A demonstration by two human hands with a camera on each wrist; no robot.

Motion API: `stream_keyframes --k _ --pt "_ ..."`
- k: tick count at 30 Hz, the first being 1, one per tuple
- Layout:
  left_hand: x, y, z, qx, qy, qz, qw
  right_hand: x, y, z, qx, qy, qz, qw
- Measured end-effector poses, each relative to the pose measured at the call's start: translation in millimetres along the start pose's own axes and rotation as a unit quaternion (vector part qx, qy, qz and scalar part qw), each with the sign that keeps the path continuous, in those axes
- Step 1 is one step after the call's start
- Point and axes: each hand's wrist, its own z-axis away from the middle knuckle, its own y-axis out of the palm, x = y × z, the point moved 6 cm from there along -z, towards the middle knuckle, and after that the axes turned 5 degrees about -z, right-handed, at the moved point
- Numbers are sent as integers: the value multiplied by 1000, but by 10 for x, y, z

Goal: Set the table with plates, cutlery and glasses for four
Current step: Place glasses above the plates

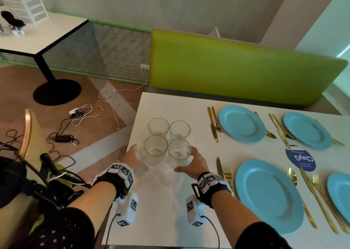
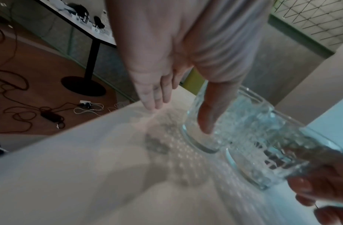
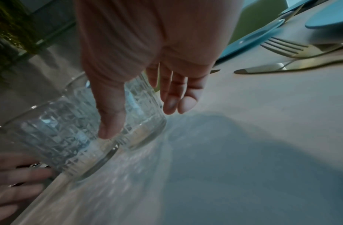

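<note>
Plates: four blue plates [image 1: 241,122] laid on the white surface [image 1: 166,216], gold cutlery [image 1: 214,123] beside each.
Glasses: four clear tumblers [image 1: 169,140] clustered at the left end, none yet at a setting (the remaining step, I judge).
Left hand [image 1: 132,158]: fingers fairly straight, thumb against the near-left tumbler [image 1: 155,149]; no firm grip shows.
Right hand [image 1: 195,163]: fingers and thumb curled round the near-right tumbler [image 1: 179,151].
Around: a round blue sticker [image 1: 301,158] between the plates, a green bench back [image 1: 236,67] behind, cables [image 1: 81,114] on the floor.
Obstacles: the nearest knife and fork [image 1: 224,170] lie just beside the right wrist.

Both wrists have black straps [image 1: 214,187] covered in checkered tag squares. White camera boxes [image 1: 193,211] hang underneath, cabled. Dark knit sleeves [image 1: 62,228] with white dots.
</note>
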Motion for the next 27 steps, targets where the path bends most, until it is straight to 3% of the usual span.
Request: stream_keyframes --k 3,11,17,22,27 --pt "-136 112 42 -14 47 32 998 -2 20 -33 -9 -6 -31 999" --pt "-276 179 69 -83 90 90 988 -14 122 -139 -32 -17 -17 999" --pt "-300 181 112 -95 116 68 986 -55 88 -126 -50 -16 17 998" --pt "-484 216 217 -55 155 24 986 -126 -274 6 -83 -5 15 996" --pt "-930 406 406 -18 206 9 978 -274 -959 163 -168 36 -26 985"
